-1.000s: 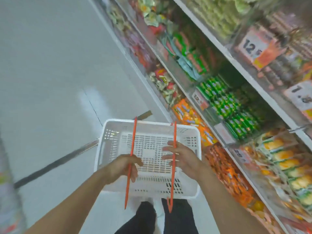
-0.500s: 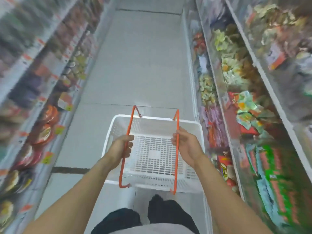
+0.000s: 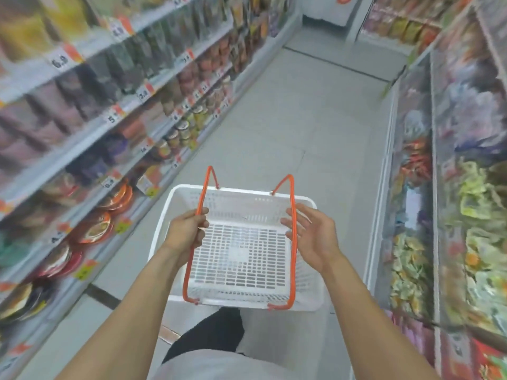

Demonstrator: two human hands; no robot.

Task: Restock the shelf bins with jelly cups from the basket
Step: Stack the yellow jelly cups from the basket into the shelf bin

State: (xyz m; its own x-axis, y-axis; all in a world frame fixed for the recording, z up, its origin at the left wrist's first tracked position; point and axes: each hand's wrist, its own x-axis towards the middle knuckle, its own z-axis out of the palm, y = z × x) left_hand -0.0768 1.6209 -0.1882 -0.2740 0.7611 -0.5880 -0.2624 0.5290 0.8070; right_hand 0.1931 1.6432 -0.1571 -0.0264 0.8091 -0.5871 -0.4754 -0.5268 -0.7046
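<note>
A white plastic basket [image 3: 301, 286] with two orange handles hangs in front of me over the aisle floor. Its slotted bottom is bare; no jelly cups show in it. My left hand [image 3: 186, 231] grips the left orange handle [image 3: 200, 223] with curled fingers. My right hand [image 3: 310, 234] is at the right orange handle [image 3: 294, 270], its fingers loosely spread with the handle running across them. Bins of wrapped sweets [image 3: 411, 259] fill the right-hand shelving, blurred.
Shelves [image 3: 90, 133] with jars, round red-lidded packs and price tags line the left side. The grey tiled aisle floor [image 3: 288, 119] runs ahead between both shelf rows. A white fixture [image 3: 326, 9] stands at the aisle's far end. My dark trouser leg [image 3: 211, 333] is below the basket.
The view has swung left from the right-hand shelf to look down the aisle. The basket's handles came upright, my left hand stayed on its handle, and my right hand's fingers loosened.
</note>
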